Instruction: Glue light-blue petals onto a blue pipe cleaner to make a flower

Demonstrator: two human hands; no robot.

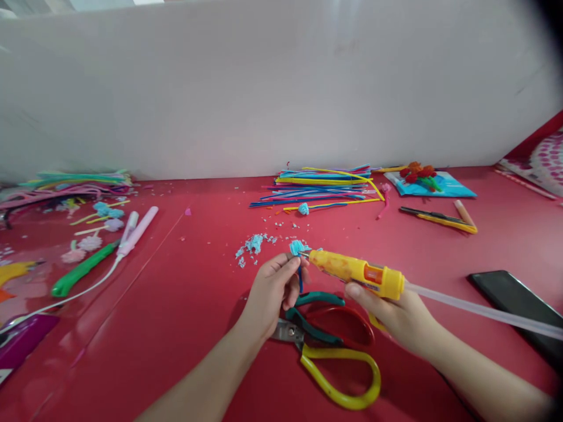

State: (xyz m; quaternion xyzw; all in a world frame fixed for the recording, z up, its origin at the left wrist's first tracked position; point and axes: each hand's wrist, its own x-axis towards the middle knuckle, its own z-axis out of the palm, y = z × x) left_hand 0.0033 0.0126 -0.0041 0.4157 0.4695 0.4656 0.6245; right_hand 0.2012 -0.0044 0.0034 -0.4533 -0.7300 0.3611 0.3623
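Observation:
My left hand [273,289] pinches a short blue pipe-cleaner stem topped with a small light-blue fuzzy tuft [299,248]. My right hand [398,316] grips a yellow glue gun [358,271] with a clear glue stick [484,310] trailing out its back to the right. The gun's nozzle points left and touches the tuft. Both hands hover just above the red table [185,305].
Under the hands lie yellow-handled scissors [341,375], red-handled scissors [347,328] and teal pliers [314,319]. Light-blue fluff scraps [253,245] lie beyond. A pipe-cleaner pile [321,184] sits at the back, a black phone [514,299] right, a green cutter [81,271] left.

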